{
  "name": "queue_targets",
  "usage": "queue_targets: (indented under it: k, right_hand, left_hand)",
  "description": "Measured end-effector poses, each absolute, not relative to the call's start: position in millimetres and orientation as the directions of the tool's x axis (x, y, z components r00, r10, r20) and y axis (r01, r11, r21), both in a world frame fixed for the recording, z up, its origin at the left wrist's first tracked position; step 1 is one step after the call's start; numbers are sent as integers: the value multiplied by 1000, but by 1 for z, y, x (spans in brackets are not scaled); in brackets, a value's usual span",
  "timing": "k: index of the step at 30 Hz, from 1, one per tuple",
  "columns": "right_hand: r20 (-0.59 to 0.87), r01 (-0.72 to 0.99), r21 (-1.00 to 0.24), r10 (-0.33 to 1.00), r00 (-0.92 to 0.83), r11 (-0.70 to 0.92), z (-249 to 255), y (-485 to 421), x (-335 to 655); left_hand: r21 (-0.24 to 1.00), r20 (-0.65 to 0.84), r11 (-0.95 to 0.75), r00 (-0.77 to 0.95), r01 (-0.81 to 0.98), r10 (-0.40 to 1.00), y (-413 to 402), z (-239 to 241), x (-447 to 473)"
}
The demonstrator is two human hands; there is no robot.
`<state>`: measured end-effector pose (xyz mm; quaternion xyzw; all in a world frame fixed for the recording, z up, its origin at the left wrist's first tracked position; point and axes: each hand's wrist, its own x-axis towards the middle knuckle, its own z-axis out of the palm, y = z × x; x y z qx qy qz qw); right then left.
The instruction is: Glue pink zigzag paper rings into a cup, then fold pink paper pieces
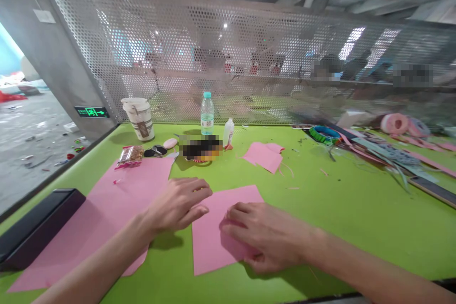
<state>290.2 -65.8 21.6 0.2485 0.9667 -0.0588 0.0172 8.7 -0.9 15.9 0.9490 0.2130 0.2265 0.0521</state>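
Note:
A roughly square pink paper sheet lies on the green table in front of me. My right hand is on its right part, fingers bent down over the paper and thumb tucked in near its edge. The hand covers the sheet's right side, so the fingertips' exact grip is partly hidden. My left hand hovers at the sheet's upper left with its fingers stretched out, holding nothing. Beneath and left of that hand spreads a larger pink paper sheet.
A long black case weighs on the large sheet's left. Behind stand a paper cup, a water bottle and a small white bottle. Pink scraps lie farther back; tape, strips and a phone are right. Perforated metal screen closes the back.

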Motion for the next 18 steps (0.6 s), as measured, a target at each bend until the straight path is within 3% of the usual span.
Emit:
queue_targets:
  k: [4, 8, 13, 16, 18]
  right_hand:
    - [-92, 483, -67, 476, -874, 873, 27, -63, 286]
    - [-87, 497, -18, 494, -865, 868, 32, -64, 281]
    - [37, 628, 68, 627, -778, 775, 21, -63, 272]
    - [117, 717, -13, 713, -691, 697, 18, -57, 269]
    - [166, 742, -197, 768, -619, 641, 23, -50, 269]
  left_hand:
    - [352, 463, -843, 707, 406, 534, 4, 12, 4]
    - [391, 486, -798, 634, 458, 602, 4, 10, 4]
    - [498, 469, -719, 547, 486, 694, 7, 3, 0]
    - [714, 425, -557, 370, 425, 827, 14, -2, -3]
    - [858, 364, -421, 229, 294, 903, 18, -3, -2]
